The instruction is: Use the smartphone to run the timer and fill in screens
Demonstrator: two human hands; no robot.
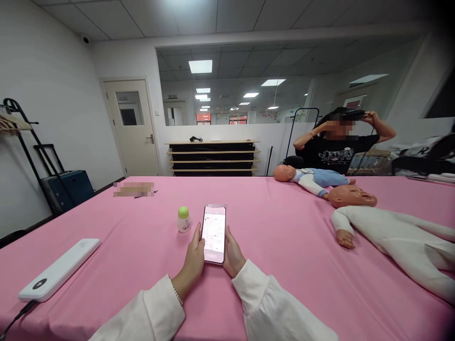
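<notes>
Left hand (193, 262) and right hand (234, 253) clasp one smartphone (214, 235) from either side, above the table.
Around the smartphone: one green-capped bottle (184, 220) just left, one white charging slab (59, 270) farther left, two baby manikins (394, 241) (320, 181) right.

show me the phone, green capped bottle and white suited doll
phone (213, 235): head view, on the screen
green-capped bottle (183, 212): head view, on the cap
white-suited doll (377, 232): head view, on the chest

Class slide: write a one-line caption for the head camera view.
Left hand and right hand hold a smartphone near a green-capped bottle on a pink tablecloth, with baby manikins alongside.
</notes>
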